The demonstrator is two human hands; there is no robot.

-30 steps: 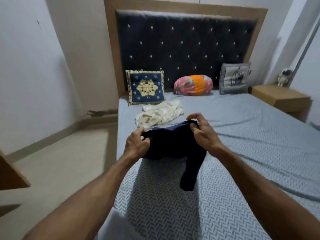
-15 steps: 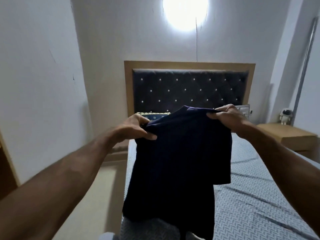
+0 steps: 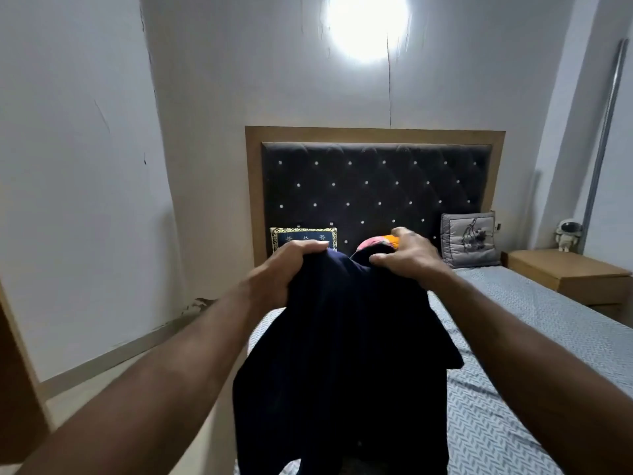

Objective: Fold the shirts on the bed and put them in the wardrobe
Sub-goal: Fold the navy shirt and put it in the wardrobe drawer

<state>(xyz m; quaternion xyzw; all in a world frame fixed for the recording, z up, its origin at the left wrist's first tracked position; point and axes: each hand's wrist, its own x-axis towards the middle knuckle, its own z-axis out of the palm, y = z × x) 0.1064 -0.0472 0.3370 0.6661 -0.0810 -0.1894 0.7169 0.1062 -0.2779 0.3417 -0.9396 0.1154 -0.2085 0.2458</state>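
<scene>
**Dark shirt held up by its top edge over the bed**

The navy shirt (image 3: 342, 354) hung straight down from both grips, its long axis vertical, above the near end of the bed (image 3: 534, 337). The left hand (image 3: 284, 269) bunched one top corner in curled fingers; the right hand (image 3: 407, 255) pinched the other, both at equal reach. Both arms were stretched forward, knuckles up. Laying it flat looked like the next step.
</scene>
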